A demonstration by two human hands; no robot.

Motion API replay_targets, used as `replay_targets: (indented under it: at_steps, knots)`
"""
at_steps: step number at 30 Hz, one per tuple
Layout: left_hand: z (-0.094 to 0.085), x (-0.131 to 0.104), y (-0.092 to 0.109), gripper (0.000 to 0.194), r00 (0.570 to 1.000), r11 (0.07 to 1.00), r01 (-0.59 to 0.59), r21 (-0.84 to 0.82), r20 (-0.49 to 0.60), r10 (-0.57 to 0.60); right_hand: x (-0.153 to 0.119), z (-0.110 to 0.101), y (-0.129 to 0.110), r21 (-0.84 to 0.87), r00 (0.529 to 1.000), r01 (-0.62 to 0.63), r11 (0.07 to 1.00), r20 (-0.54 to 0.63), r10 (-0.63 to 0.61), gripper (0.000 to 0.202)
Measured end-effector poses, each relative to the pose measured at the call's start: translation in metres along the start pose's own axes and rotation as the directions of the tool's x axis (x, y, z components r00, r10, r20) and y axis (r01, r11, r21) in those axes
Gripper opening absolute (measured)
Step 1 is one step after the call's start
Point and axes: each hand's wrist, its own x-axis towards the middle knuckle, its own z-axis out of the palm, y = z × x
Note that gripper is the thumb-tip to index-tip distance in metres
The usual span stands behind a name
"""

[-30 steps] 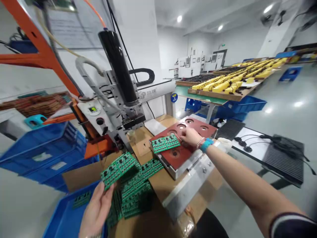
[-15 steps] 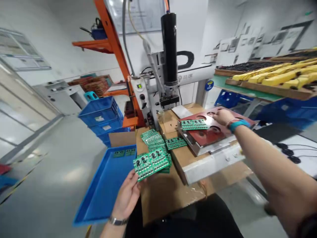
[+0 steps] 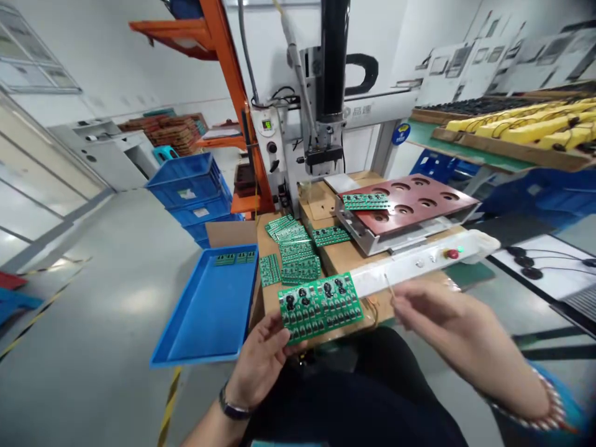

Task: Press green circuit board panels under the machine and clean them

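Note:
My left hand (image 3: 261, 357) grips a green circuit board (image 3: 321, 307) by its lower left corner, with the side bearing round black parts and rows of small dark components facing me. To the right of that board, my right hand (image 3: 437, 316) pinches a thin pale stick (image 3: 388, 284) between thumb and fingertips; its exact kind is too small to tell. Beyond the held board lies a pile of similar circuit boards (image 3: 298, 251) on the bench. One more board (image 3: 365, 202) rests on the red-brown fixture plate (image 3: 419, 202), which has several round recesses.
A blue tray (image 3: 205, 310) with a few small boards stands at left, stacked blue crates (image 3: 186, 186) behind it. The machine head (image 3: 326, 149) hangs over the bench. A white panel (image 3: 419, 261) with a red button runs along the fixture's front.
My right hand has come back from the fixture plate toward me and now shows a thin stick. My left hand has brought the circuit board closer and to the right.

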Motion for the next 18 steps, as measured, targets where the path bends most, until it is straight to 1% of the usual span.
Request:
replay_targets:
  at_steps: [1,3,5,8,12,18]
  knots:
    - [0.0,-0.004,-0.001,0.024,1.0,1.0,0.005,0.005,0.014,-0.005,-0.006,0.006,-0.003,0.019,0.994,0.081,0.997,0.066,-0.082,0.007]
    - [0.001,-0.012,-0.002,0.024,0.999,1.0,0.006,0.008,0.037,-0.007,-0.015,0.017,-0.01,0.054,0.969,0.197,0.979,0.142,-0.203,0.011]
    - [0.002,-0.02,-0.002,0.025,0.999,1.0,0.014,0.012,0.043,-0.015,-0.021,0.026,-0.016,0.048,0.95,0.274,0.96,0.14,-0.278,0.016]
    - [0.003,-0.029,-0.003,0.026,0.999,0.999,0.026,0.025,0.034,-0.027,-0.027,0.037,-0.02,-0.031,0.927,0.371,0.928,0.074,-0.368,0.019]
    - [0.003,-0.037,-0.005,0.025,0.999,1.0,0.026,0.016,0.039,-0.027,-0.034,0.047,-0.022,-0.118,0.923,0.386,0.915,0.043,-0.383,0.016]
    - [0.008,-0.041,-0.006,0.031,0.997,0.996,0.067,0.057,0.022,-0.069,-0.039,0.048,-0.024,-0.162,0.919,0.388,0.907,-0.01,-0.395,0.016]
